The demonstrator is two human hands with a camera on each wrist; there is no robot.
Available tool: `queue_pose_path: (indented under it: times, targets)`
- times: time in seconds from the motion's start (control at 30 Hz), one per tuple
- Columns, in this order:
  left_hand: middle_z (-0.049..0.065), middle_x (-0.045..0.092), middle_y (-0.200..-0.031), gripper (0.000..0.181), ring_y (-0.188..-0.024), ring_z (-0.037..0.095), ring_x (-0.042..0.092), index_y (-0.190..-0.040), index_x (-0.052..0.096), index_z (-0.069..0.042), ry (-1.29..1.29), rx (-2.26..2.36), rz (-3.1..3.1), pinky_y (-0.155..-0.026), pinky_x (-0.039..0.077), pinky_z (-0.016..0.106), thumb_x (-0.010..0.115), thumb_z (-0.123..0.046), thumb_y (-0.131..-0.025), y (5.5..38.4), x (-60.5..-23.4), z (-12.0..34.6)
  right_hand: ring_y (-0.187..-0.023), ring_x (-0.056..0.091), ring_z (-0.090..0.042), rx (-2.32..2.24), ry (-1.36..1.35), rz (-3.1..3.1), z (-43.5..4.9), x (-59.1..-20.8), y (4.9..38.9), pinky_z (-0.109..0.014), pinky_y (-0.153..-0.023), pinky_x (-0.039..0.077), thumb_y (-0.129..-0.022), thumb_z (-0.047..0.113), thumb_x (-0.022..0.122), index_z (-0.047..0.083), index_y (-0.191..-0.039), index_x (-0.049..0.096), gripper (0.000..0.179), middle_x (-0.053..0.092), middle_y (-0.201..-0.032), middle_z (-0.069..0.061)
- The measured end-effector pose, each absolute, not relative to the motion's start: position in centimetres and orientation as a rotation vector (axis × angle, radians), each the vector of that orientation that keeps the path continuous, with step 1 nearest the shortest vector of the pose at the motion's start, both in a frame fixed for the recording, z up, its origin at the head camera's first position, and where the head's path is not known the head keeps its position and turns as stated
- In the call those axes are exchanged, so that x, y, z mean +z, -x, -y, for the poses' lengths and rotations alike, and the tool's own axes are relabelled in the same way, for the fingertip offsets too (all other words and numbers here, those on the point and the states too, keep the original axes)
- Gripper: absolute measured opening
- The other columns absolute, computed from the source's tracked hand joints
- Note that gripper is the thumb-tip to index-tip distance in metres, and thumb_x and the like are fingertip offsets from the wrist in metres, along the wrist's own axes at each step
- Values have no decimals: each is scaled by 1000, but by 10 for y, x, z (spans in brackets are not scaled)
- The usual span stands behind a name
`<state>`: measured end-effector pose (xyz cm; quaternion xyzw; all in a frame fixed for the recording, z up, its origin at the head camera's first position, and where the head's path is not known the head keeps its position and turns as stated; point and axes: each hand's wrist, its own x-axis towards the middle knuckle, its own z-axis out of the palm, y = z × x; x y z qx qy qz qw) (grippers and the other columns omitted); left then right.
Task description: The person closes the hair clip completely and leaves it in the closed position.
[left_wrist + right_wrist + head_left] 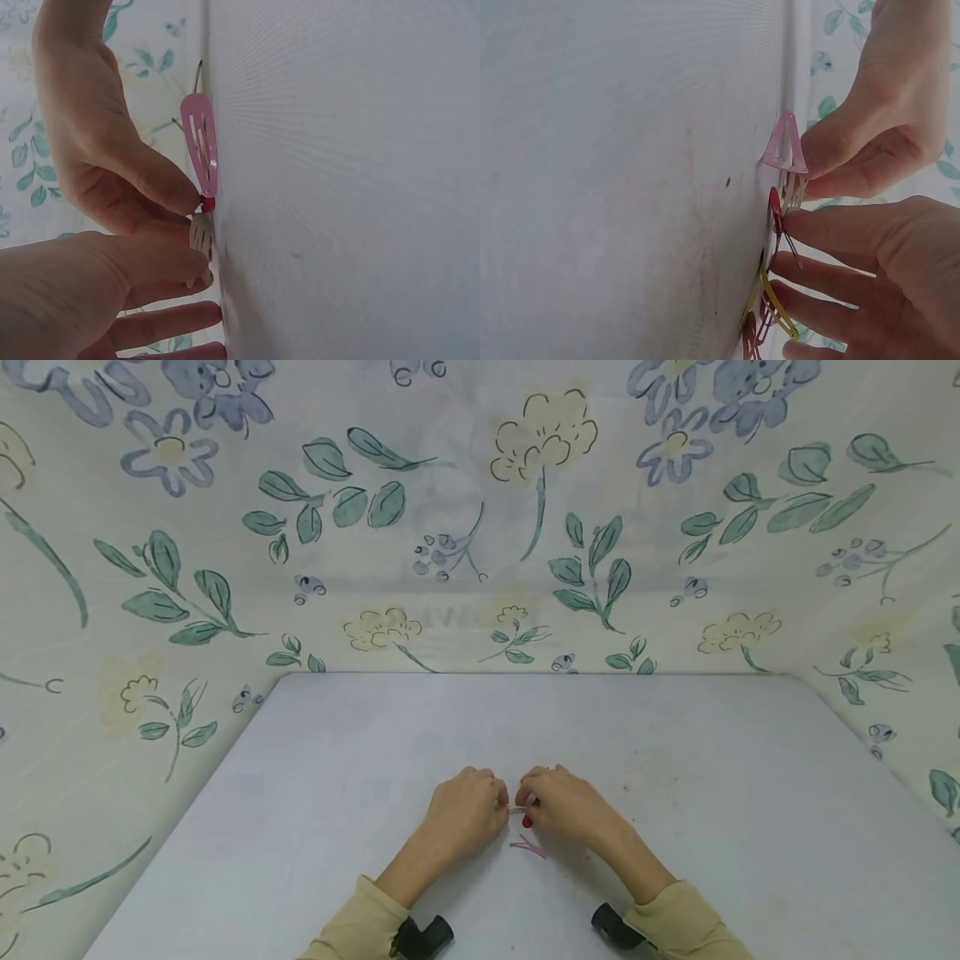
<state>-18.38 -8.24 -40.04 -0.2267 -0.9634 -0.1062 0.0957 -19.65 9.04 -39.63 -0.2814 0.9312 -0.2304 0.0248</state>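
A small off-white snap hair clip (200,232) spans the gap between the hands, low over the table. My left hand (467,810) pinches one end of it, the thumb and a finger covering that end. At the other end, my right hand (566,806) has thumb and fingertip closed on the clip. A red snap clip (775,210) sits right by the right fingertips. On the near side lies a pink snap clip (199,146), its tongue sprung away from the frame, seen also in the head view as a pink shape (529,846).
Beneath the right fingers in the right wrist view are a yellow clip (775,304) and a reddish-brown clip (751,337). The white table (360,735) meets flower-patterned cloth (450,552) at the back and sides. Black wrist cameras (423,937) sit at the sleeves.
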Motion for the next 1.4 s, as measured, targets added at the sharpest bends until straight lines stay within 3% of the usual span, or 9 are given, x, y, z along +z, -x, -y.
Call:
queue_pose_path:
  times: [0.43, 0.97, 1.13, 1.4]
  targets:
    - [0, 69, -82, 5, -82, 19, 65, -85, 76, -12, 677, -372, 2823, -60, 52, 31, 73, -16, -84, 183, -398, 82, -94, 65, -24, -680, 774, -2903, -87, -395, 198, -56, -112, 31, -87, 0, 68, 5, -96, 72, 11, 69, -96, -6]
    - [-2, 71, -84, 5, -79, 18, 65, -84, 77, -15, 679, -346, 2699, -60, 54, 32, 73, -16, -85, 185, -395, 85, -110, 65, -25, -696, 794, -2974, -88, -391, 199, -51, -116, 27, -88, 1, 67, 8, -98, 71, 13, 70, -105, -6]
    - [-3, 72, -85, 4, -80, 16, 65, -85, 77, -14, 720, -312, 2622, -63, 55, 29, 73, -14, -87, 186, -395, 86, -109, 65, -24, -685, 820, -3006, -90, -388, 198, -52, -115, 29, -90, 2, 65, 9, -98, 70, 12, 69, -105, -6]
    - [-5, 73, -91, 4, -89, 16, 66, -85, 74, -17, 775, -242, 2501, -71, 56, 30, 72, -17, -89, 188, -394, 87, -120, 61, -29, -703, 798, -3016, -93, -382, 195, -51, -113, 32, -92, 4, 65, 9, -101, 70, 12, 69, -113, -7]
